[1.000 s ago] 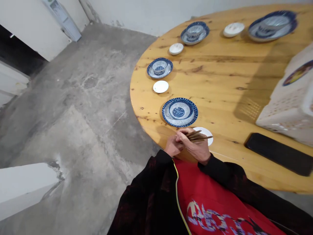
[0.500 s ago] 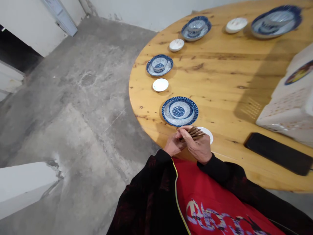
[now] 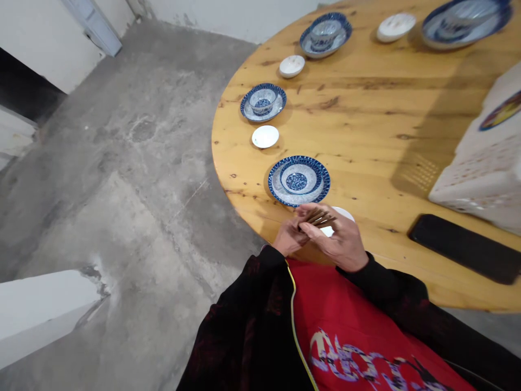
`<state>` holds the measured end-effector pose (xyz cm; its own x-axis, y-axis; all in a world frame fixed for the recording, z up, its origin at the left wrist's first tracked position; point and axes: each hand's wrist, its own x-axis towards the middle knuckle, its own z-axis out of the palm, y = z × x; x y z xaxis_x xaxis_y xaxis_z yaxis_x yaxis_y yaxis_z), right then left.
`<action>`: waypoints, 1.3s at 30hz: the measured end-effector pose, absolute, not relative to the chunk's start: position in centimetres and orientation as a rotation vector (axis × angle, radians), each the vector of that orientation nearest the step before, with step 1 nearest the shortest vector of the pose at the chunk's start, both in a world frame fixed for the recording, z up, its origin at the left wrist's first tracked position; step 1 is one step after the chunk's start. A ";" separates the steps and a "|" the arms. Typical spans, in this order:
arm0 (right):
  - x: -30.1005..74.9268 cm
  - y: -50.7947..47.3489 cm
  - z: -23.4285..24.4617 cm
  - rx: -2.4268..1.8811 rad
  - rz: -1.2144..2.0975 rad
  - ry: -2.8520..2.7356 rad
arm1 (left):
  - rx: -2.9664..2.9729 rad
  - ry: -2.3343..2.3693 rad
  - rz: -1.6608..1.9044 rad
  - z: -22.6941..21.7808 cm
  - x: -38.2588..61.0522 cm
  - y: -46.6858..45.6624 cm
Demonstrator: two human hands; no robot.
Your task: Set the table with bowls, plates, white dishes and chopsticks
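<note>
Both my hands meet at the near edge of the round wooden table [image 3: 366, 136], gripping a bundle of brown chopsticks [image 3: 319, 218]. My left hand [image 3: 290, 239] is closed round the bundle's near end. My right hand [image 3: 342, 241] pinches the sticks from the right, above a small white saucer [image 3: 345, 213] that it partly hides. Just beyond the hands lies a blue-patterned plate [image 3: 299, 182] with a matching bowl in it.
More place settings follow the table's left rim: a white saucer [image 3: 265, 136], a blue bowl on a plate [image 3: 262, 101], another saucer [image 3: 292, 65] and plate [image 3: 324, 33]. A black phone [image 3: 464, 248] and a white crate [image 3: 484, 168] sit at right. Concrete floor lies left.
The chopstick tips have drawn back toward my hands into a tighter bundle. My right hand has shifted slightly right, and the view has tilted down a little.
</note>
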<state>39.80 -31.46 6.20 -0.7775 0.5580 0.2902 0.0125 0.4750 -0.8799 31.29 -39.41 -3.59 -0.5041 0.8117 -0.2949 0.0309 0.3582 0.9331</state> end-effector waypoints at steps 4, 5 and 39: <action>41.5 -29.6 8.1 -0.427 1.106 -2.180 | 0.762 1.696 1.308 -4.3 31.4 -39.6; 41.8 -29.2 8.5 -0.432 1.095 -2.172 | 0.743 1.666 1.337 -4.5 31.5 -39.7; 41.7 -28.4 12.0 -0.280 0.936 -2.206 | 0.734 1.612 1.340 -2.9 31.1 -39.5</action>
